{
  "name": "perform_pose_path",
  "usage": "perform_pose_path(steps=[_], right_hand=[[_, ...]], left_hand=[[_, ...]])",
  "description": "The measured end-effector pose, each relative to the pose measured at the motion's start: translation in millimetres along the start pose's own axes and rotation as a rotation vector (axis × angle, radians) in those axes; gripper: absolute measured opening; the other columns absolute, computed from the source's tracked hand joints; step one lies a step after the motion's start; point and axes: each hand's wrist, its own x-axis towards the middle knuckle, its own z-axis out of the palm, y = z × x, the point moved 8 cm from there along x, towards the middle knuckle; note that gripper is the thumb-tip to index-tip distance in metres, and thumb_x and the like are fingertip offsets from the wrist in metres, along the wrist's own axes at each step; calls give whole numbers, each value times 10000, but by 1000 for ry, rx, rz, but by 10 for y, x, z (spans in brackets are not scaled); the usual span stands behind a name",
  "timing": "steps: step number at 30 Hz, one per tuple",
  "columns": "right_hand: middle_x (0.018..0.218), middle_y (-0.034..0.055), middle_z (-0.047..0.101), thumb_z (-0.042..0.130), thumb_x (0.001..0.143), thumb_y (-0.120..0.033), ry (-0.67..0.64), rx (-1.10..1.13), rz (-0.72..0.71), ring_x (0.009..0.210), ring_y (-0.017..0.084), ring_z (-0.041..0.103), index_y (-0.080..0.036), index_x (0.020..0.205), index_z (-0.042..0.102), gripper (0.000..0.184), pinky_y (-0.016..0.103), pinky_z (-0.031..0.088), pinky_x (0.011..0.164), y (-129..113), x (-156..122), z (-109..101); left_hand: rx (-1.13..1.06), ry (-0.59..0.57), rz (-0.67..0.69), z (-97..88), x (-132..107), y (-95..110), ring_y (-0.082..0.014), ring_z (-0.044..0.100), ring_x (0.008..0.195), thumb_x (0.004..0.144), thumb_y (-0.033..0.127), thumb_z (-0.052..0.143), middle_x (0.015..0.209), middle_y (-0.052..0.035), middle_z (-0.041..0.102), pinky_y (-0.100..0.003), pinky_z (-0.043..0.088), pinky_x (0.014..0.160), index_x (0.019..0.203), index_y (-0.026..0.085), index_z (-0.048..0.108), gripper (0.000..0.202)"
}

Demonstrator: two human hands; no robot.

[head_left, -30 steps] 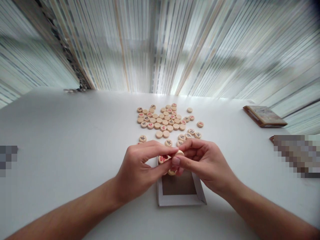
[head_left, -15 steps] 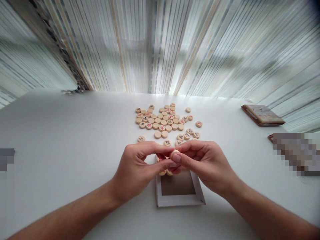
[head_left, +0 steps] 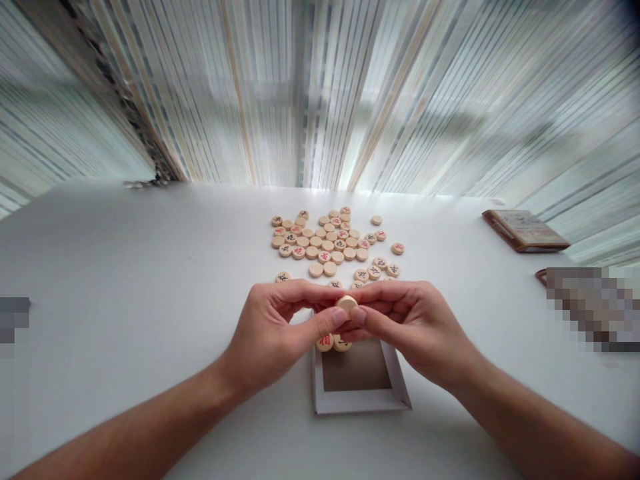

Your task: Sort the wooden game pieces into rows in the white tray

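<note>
My left hand and my right hand meet at the middle of the white table. Together they pinch a round wooden game piece between thumbs and forefingers, its blank side facing me. Just below it, a shallow white box with a brown bottom lies on the table, with two more discs at its far end. One of them shows a red character. A spread of several similar discs with red or black characters lies beyond my hands.
A flat brown box lies at the far right of the table. A blurred patch sits nearer on the right edge, another on the left edge. Vertical blinds hang behind the table.
The disc has been turned between my fingers and now shows its blank face. Both hands rose slightly; the red-marked disc near my left thumb now lies in the box.
</note>
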Motion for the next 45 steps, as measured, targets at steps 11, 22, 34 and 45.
perform_pose_path(steps=[11, 22, 34, 45], right_hand=[[821, 57, 841, 901, 868, -237, 27, -135, -149, 739, 185, 828, -198, 1140, 848, 280, 276, 710, 756, -99, -4, -68], [838, 28, 836, 880, 850, -139, 51, -694, -514, 690, 151, 795, -213, 1116, 847, 278, 211, 677, 662, -382, -85, -4], [896, 52, 731, 802, 926, -207, 9, -1012, -749, 681, 132, 680, -200, 1088, 801, 162, 260, 598, 628, -569, -197, 156], [826, 25, 769, 818, 900, -273, 92, -1132, -553, 648, 153, 659, -218, 1005, 776, 127, 295, 559, 626, -813, -211, -74]], left_hand=[[-268, 11, -146, -2, 23, -165, -207, 829, 822, 759, 218, 966, 901, -73, 866, -264, 682, 773, 979, 152, 842, 261], [-254, -100, -134, 69, 43, -154, -190, 819, 899, 899, 287, 860, 966, -82, 868, -267, 655, 877, 1036, 175, 865, 177], [-331, -172, -191, 135, -4, -196, -212, 816, 916, 910, 268, 850, 1015, -109, 854, -319, 643, 888, 1195, 166, 774, 312], [53, 73, 88, -201, 68, -36, -201, 735, 930, 960, 292, 708, 966, -67, 796, -292, 581, 825, 1094, 155, 780, 204]])
